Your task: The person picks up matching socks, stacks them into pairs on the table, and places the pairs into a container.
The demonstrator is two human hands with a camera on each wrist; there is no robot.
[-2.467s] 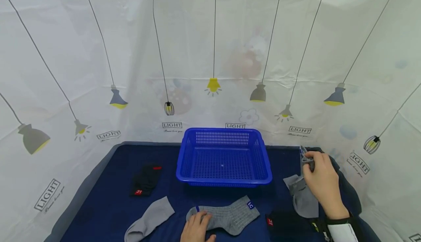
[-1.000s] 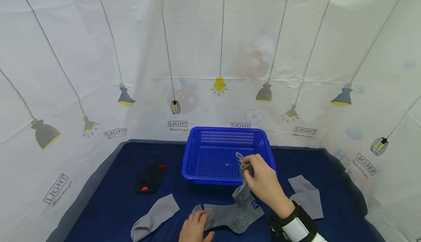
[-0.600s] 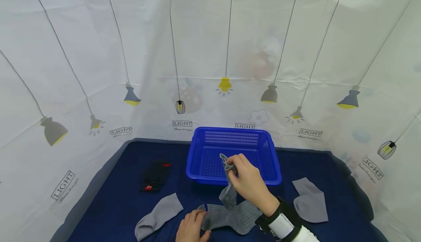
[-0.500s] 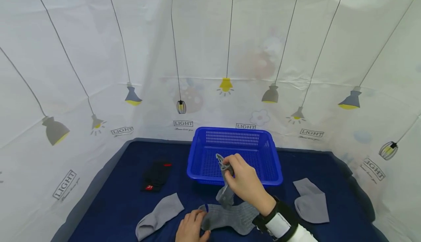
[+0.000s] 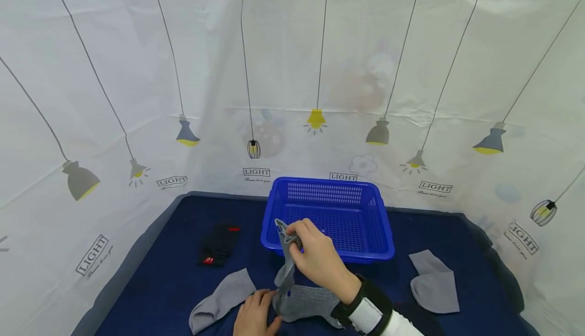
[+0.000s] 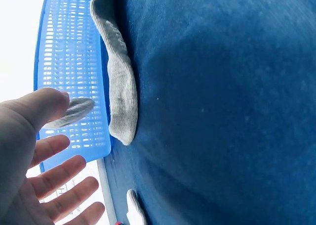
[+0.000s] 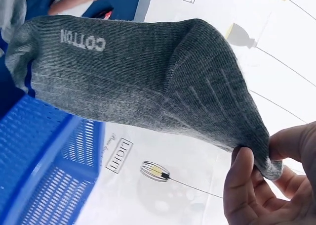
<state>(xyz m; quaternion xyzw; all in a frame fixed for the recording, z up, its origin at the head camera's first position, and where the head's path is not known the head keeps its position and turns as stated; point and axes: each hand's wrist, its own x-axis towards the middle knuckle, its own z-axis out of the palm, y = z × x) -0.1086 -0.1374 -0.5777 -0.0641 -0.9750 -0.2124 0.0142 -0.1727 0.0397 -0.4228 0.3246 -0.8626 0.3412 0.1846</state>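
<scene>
My right hand (image 5: 315,255) pinches a grey ribbed sock (image 5: 285,265) at one end, thumb against fingers, in front of the blue basket. The sock hangs down, and the right wrist view shows "COTTON" lettering on it (image 7: 113,62). Below it a matching grey sock (image 5: 308,303) lies flat on the dark blue cloth, partly behind my right forearm. My left hand (image 5: 255,314) is beside that sock's left end, apparently touching it. In the left wrist view its fingers (image 6: 59,175) are spread, with nothing gripped.
The blue basket (image 5: 389,239) stands at the back. Left lie black socks with red tags (image 5: 218,247) and a light grey sock (image 5: 221,300). Another light grey sock (image 5: 434,282) lies right. A dark sock (image 5: 418,318) is half hidden by my right forearm.
My right hand has carried the grey sock from the far right, off the light grey sock, leftward to above the lying grey sock's left end. My left hand has shifted slightly left.
</scene>
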